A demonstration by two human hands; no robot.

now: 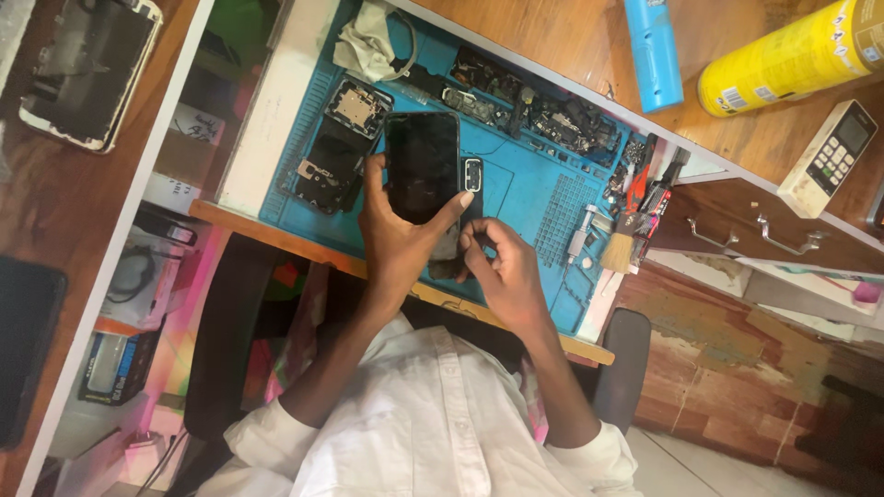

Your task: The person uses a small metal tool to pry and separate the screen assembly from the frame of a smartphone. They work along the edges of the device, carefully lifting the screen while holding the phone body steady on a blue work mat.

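The left hand is raised over the blue mat on the worktop, its forearm coming up from the white shirt sleeve. Its fingers are closed round the dark phone: the thumb lies along the phone's left side, a fingertip presses the right side, and the black screen faces up. The right hand sits just beside it, bent at the wrist, with fingers curled in tight against a slim dark phone body that shows behind the first phone; I cannot tell how firmly it grips it. Both phones hang above the near edge of the worktop, around the middle of the mat. A brush and small tools lie near the mat's right edge, a crumpled cloth at its far corner.
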